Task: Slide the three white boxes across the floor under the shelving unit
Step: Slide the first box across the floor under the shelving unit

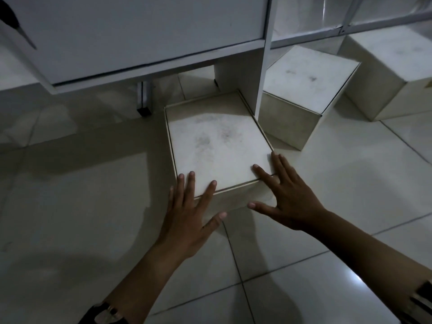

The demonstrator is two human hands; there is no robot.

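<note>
A white box (217, 143) stands on the tiled floor in the middle of the head view, its far end reaching below the white shelving unit (131, 38). My left hand (189, 206) lies flat against the box's near left corner, fingers spread over the top edge. My right hand (287, 192) presses the near right corner, fingers apart. A second white box (304, 80) sits to the right behind a shelf upright (264, 66). A third white box (392, 54) stands further right, under a shelf rail.
A metal leg with a black foot (143, 99) holds up the unit left of the nearest box. Pale floor tiles (70, 206) with dark grout lines spread around me. A shelf rail (350, 29) runs across the upper right.
</note>
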